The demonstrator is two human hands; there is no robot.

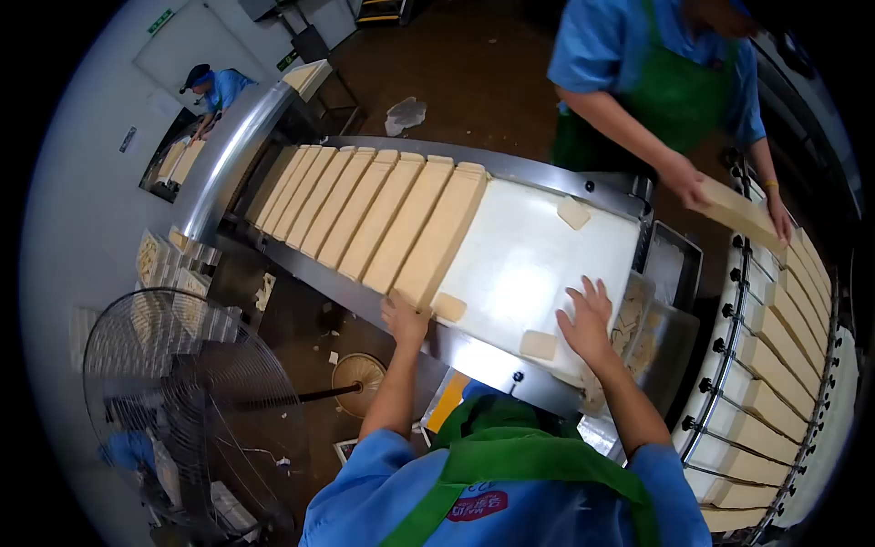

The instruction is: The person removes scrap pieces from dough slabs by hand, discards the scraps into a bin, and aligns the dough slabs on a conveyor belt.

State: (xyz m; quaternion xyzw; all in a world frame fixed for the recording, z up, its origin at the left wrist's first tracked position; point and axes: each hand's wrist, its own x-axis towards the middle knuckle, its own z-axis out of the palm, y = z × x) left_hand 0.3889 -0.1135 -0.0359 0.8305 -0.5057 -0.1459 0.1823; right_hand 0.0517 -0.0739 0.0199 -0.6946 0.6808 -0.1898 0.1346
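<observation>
The slab (442,235) that concerned me lay crosswise on the conveyor belt (524,260), last in its row, beside the belt's bare white stretch. My left hand (406,321) was at that slab's end, by the belt's near edge, fingers partly curled; whether they gripped it or only touched it, I could not tell. My right hand (588,319) was over the bare stretch, fingers spread, with hold of nothing. Good handling, I judged, called for one hand at each end and level support, since anything so long and thin might sag or crack if raised from one end. Light, flat fingers seemed wiser than a hard pinch, which could dent the edge. With its neighbour so close, a straight draw along the belt looked safer than a twist. A loose piece (448,307) lay just beside my left hand on the belt, best kept out from under the slab.
</observation>
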